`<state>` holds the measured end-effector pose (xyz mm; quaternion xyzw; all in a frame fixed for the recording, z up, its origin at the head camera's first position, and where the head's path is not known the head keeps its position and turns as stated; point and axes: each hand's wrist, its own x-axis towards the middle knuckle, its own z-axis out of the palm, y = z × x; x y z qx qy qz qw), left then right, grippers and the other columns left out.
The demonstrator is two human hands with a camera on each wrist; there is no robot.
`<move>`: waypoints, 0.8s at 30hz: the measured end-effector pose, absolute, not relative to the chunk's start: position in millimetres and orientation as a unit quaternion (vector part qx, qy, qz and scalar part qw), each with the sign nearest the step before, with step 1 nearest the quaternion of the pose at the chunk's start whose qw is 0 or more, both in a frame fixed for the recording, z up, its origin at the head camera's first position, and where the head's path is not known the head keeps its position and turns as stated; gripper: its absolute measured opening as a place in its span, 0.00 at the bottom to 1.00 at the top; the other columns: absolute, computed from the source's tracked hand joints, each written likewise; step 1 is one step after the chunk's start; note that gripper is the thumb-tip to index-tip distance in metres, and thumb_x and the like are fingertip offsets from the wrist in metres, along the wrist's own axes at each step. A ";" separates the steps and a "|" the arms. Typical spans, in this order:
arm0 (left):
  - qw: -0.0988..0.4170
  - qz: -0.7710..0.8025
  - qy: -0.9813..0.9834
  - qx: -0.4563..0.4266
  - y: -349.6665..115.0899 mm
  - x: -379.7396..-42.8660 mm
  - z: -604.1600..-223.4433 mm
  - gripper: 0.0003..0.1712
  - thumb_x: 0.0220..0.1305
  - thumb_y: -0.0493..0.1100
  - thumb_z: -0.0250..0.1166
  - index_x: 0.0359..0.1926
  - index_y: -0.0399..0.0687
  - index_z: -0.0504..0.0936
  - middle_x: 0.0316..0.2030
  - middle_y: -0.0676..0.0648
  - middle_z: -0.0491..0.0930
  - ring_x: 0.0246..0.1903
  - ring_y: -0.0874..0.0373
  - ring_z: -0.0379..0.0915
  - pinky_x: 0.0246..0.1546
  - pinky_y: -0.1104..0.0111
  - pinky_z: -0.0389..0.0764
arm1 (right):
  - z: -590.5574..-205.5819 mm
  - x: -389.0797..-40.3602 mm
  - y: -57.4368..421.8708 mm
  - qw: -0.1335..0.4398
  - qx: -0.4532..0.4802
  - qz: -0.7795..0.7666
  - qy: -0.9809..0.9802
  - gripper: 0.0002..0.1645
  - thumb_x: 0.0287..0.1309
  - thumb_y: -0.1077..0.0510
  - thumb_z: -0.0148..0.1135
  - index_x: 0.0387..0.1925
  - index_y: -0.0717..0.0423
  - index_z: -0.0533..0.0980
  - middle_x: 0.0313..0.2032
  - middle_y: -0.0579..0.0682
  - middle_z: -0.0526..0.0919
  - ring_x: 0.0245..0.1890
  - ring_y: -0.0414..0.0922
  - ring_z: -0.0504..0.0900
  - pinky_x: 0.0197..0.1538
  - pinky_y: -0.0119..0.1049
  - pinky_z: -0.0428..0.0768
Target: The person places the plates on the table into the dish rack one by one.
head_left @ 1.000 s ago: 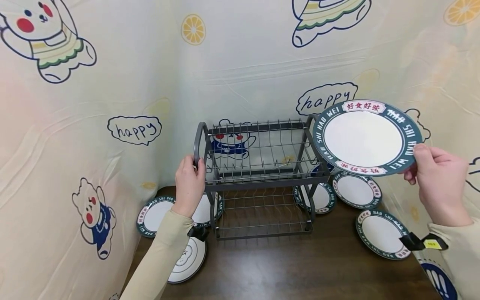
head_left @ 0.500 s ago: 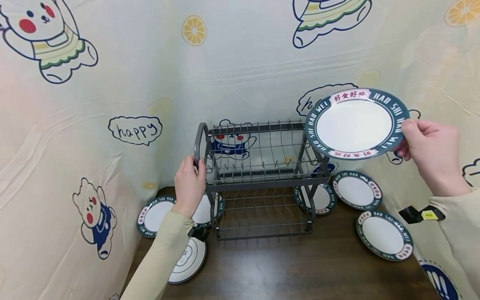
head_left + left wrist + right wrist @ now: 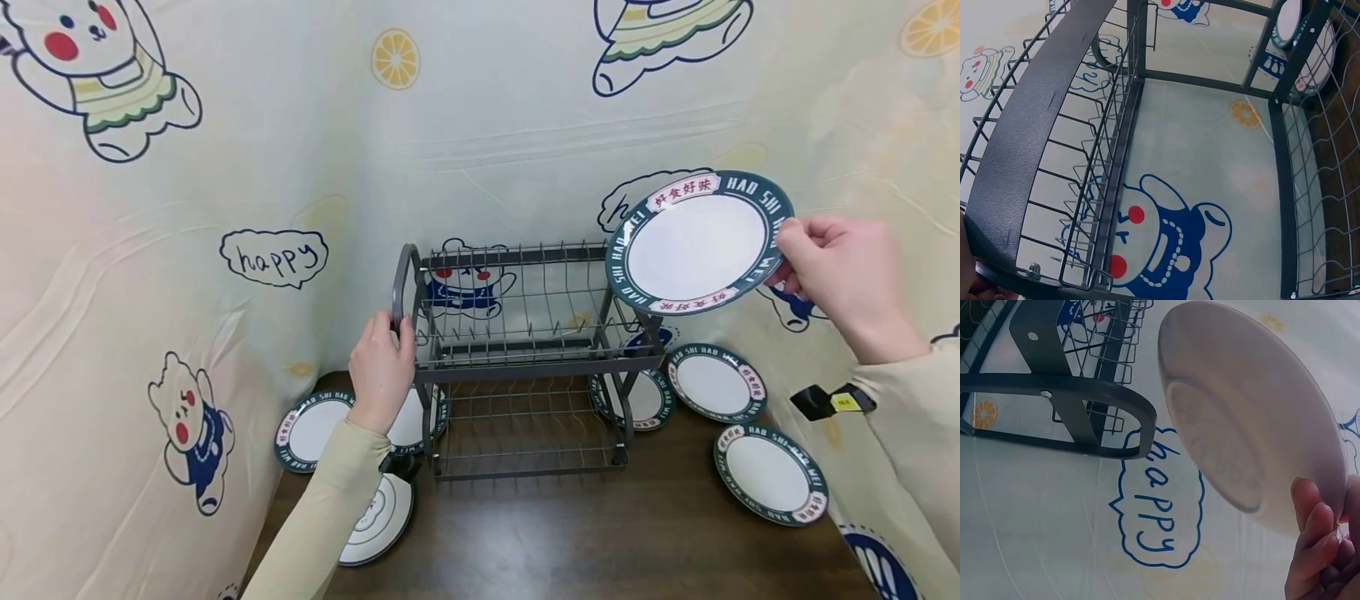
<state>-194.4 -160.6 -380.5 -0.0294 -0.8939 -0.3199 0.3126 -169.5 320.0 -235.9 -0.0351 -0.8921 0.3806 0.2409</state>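
A dark grey two-tier dish rack (image 3: 536, 367) stands at the back of the table, its wire tiers holding no plates. My left hand (image 3: 381, 367) grips the rack's left side frame; in the left wrist view only a bit of that hand shows at the lower left corner. My right hand (image 3: 843, 275) pinches the right rim of a green-rimmed white plate (image 3: 697, 246), thumb on top and fingers beneath. The plate is tilted, held in the air over the rack's upper right end. From the right wrist view, the plate's pale underside (image 3: 1241, 406) shows, apart from the rack's side frame.
Right of the rack lie several green-rimmed plates, among them a near plate (image 3: 771, 475) and a farther plate (image 3: 716, 382). Left of it are further plates (image 3: 311, 432), plus a white plate with a line drawing (image 3: 381, 521), partly behind my left sleeve. A printed curtain (image 3: 480, 125) hangs behind.
My right hand has carried the plate up and to the left, tilting it more toward the rack. The left hand keeps its hold on the frame.
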 end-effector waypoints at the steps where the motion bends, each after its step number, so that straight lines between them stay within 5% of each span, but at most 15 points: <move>1: 0.312 -0.320 -0.894 -0.029 -160.3 -194.0 -380.3 0.15 0.80 0.45 0.56 0.44 0.34 0.78 0.35 0.38 0.80 0.23 0.45 0.73 0.22 0.59 0.73 | -233.9 -170.3 318.5 0.237 -0.032 0.367 -0.899 0.24 0.71 0.50 0.51 0.28 0.59 0.84 0.12 0.32 0.79 0.12 0.36 0.75 0.15 0.28 0.68; 4: 0.312 -0.321 -0.894 -0.027 -160.0 -193.6 -379.6 0.15 0.80 0.45 0.56 0.44 0.35 0.78 0.35 0.38 0.80 0.23 0.45 0.73 0.22 0.59 0.73 | -228.0 -172.4 314.7 0.230 -0.016 0.332 -0.915 0.26 0.72 0.49 0.51 0.33 0.66 0.84 0.12 0.33 0.79 0.13 0.35 0.74 0.15 0.30 0.65; 24: 0.302 -0.324 -0.896 -0.020 -160.3 -191.3 -378.7 0.15 0.81 0.46 0.56 0.44 0.36 0.78 0.35 0.39 0.79 0.25 0.45 0.76 0.22 0.57 0.76 | -214.4 -198.4 296.6 0.251 0.090 0.218 -0.939 0.24 0.72 0.51 0.54 0.28 0.64 0.85 0.19 0.55 0.85 0.12 0.31 0.71 0.15 0.31 0.62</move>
